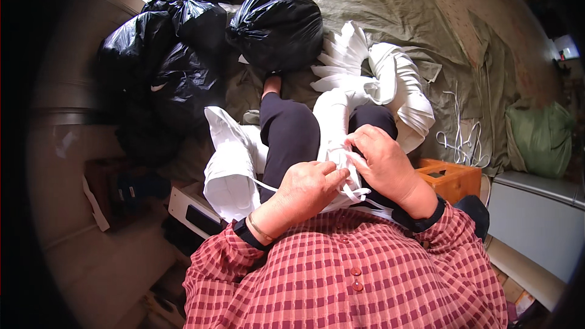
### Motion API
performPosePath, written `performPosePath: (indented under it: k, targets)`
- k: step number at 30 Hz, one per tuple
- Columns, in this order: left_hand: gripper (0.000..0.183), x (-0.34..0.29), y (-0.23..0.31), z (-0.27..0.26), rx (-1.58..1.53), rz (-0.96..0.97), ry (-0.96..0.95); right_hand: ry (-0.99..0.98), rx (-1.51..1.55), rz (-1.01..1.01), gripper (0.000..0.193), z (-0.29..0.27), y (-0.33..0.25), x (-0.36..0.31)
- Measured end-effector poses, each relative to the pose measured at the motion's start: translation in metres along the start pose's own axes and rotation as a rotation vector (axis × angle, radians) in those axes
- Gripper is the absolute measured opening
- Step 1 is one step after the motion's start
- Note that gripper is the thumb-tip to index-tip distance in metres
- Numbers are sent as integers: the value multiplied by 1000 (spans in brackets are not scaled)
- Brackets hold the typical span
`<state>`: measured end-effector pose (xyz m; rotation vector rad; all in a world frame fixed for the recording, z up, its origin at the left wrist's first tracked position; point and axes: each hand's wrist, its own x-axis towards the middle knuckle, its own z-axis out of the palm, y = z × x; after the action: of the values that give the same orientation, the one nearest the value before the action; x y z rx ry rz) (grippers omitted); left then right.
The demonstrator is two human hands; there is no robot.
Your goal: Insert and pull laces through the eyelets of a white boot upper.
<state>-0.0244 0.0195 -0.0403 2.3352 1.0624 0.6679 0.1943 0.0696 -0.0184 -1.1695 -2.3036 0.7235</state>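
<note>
On my lap, between my thighs, lies a white shoe upper (pixel 332 119) with a white shoelace (pixel 354 194) looped at its near end. My left hand (pixel 306 186) is closed on the near end of the upper, thumb and forefinger pressed together. Opposite it, my right hand (pixel 387 161) pinches the lace close to the eyelet edge; the fingertips partly cover the exact grip. A strand of lace runs out past my left wrist. Beside my left thigh rests a pile of white uppers (pixel 231 173). Beyond my right knee, a curved stack of uppers (pixel 408 88) leans over.
Several black plastic bags (pixel 277 30) bulge at the far left. An olive cloth (pixel 390 15) covers the floor ahead. Loose white laces (pixel 466 143) lie to the right, near a wooden box (pixel 454 180), a green bag (pixel 539 137) and a grey box (pixel 536 207).
</note>
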Motion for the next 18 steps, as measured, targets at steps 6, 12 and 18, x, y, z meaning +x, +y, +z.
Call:
performPosePath:
  k: [6, 12, 18]
  targets:
    - [37, -4, -2, -4, -24, -21, -10, -81, -180, -55, 22, 4, 9, 5]
    - [31, -8, -4, -2, -125, -92, 13, -503, 748, 699, 16, -6, 31, 38]
    - [20, -23, -21, -22, -253, -193, 56, -411, 167, 464, 34, -17, 23, 49]
